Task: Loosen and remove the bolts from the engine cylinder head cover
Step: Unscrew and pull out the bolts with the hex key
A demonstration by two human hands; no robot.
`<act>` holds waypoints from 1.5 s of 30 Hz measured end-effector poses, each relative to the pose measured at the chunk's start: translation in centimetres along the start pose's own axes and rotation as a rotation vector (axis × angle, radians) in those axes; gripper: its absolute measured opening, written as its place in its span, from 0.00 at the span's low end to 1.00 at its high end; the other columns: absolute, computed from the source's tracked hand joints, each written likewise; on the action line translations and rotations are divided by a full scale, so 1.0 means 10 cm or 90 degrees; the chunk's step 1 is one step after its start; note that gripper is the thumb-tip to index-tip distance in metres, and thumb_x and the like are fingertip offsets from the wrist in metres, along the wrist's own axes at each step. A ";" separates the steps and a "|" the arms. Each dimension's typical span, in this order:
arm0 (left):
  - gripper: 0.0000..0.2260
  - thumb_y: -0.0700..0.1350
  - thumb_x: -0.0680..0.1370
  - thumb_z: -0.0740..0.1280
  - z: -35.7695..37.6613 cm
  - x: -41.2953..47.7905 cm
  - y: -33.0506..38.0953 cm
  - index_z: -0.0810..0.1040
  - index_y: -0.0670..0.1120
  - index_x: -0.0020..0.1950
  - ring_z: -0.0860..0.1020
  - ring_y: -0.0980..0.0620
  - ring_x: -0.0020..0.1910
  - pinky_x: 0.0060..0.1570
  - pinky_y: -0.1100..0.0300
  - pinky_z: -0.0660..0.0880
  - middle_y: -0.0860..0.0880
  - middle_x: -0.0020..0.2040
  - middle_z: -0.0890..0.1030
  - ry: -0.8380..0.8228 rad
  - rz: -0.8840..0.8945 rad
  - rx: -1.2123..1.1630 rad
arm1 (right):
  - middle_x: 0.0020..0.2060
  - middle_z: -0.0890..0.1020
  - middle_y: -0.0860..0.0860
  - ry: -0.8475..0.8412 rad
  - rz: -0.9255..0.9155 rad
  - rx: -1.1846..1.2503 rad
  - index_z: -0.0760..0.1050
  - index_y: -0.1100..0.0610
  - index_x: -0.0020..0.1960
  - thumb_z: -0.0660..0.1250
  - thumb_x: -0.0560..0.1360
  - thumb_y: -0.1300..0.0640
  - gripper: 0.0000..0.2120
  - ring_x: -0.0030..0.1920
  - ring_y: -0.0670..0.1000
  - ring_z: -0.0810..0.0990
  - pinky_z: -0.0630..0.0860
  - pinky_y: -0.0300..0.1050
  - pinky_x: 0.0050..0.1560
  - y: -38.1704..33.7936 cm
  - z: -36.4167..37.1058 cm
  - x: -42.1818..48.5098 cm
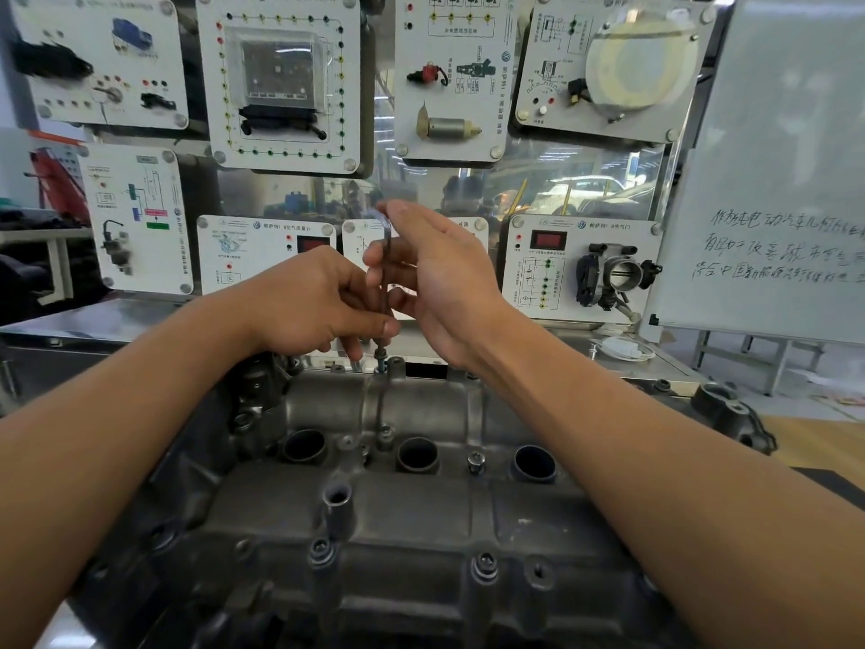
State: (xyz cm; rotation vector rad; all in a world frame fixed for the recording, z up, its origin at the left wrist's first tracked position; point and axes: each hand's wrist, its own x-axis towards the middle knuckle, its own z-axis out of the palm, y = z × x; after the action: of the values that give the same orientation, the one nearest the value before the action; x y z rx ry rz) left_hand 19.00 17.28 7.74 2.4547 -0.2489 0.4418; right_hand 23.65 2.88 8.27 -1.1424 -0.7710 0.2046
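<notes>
Far-edge bolt [381, 357] at 12 o'clock on cylinder head cover [421, 508], apparently part-raised, directly below both hands. L-shaped hex key [386, 248] seated in it, long axis vertical. Left hand [309, 302] pinching lower shaft, nearer the bolt. Right hand [440, 278] pinching the top bend with its fingertips. Judged next: spin key about that vertical axis, then lift straight up.

Cylinder head cover [421, 508]: near end off-frame

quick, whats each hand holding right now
Left hand: pinching the lower shaft of the hex key.
Right hand: fingers curled on the hex key's upper end.
</notes>
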 end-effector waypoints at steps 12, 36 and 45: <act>0.09 0.48 0.74 0.74 -0.01 0.00 0.04 0.83 0.42 0.46 0.85 0.51 0.35 0.36 0.55 0.77 0.48 0.40 0.86 -0.003 -0.020 0.028 | 0.24 0.72 0.46 -0.015 -0.107 -0.138 0.77 0.50 0.32 0.76 0.73 0.53 0.14 0.25 0.44 0.71 0.69 0.34 0.26 0.05 0.03 -0.01; 0.06 0.47 0.73 0.76 0.00 0.00 -0.02 0.83 0.45 0.41 0.84 0.49 0.34 0.33 0.67 0.76 0.46 0.36 0.85 0.019 0.012 0.009 | 0.25 0.74 0.50 -0.018 0.019 0.076 0.79 0.56 0.44 0.66 0.81 0.54 0.09 0.24 0.48 0.69 0.68 0.39 0.28 0.00 0.02 0.03; 0.04 0.42 0.77 0.71 -0.01 -0.02 0.00 0.85 0.44 0.48 0.85 0.52 0.34 0.28 0.68 0.74 0.49 0.42 0.87 0.019 0.008 -0.023 | 0.28 0.75 0.49 0.010 -0.035 0.019 0.80 0.54 0.45 0.62 0.83 0.52 0.12 0.27 0.47 0.72 0.70 0.36 0.27 0.01 -0.02 0.06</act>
State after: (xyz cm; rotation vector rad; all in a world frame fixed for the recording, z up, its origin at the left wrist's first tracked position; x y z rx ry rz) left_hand 18.82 17.31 7.77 2.4111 -0.2577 0.4755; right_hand 24.26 3.11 8.44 -1.0925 -0.7829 0.1605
